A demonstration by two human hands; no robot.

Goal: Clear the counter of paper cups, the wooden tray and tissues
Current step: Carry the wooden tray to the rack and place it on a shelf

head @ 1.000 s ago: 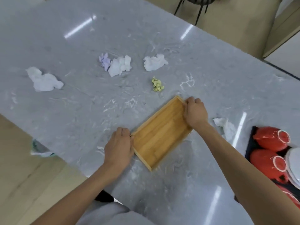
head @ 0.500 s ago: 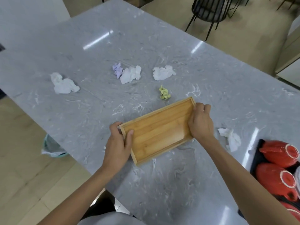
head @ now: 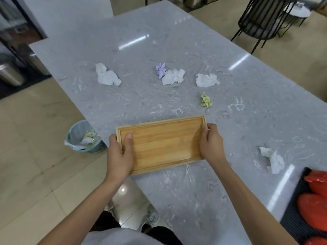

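Observation:
An empty wooden tray (head: 164,142) is held level over the near edge of the grey marble counter (head: 177,46). My left hand (head: 119,156) grips its left short end, thumb inside the rim. My right hand (head: 212,145) grips its right short end. Crumpled tissues lie on the counter: a white one (head: 107,76) far left, a purple one (head: 160,70) beside a white one (head: 173,76), another white one (head: 207,80), a small yellow-green one (head: 206,100), and a white one (head: 273,159) near right. No paper cups show.
A small lined waste bin (head: 83,137) holding crumpled paper stands on the floor left of the counter. Red bowls (head: 315,204) on a dark mat sit at the counter's right corner. Black chairs (head: 261,20) stand beyond; metal bins (head: 10,73) are far left.
The tray has turned from a diagonal to lying crosswise and come toward the counter's near edge, both hands staying on its ends. The view has tilted so the floor bin shows.

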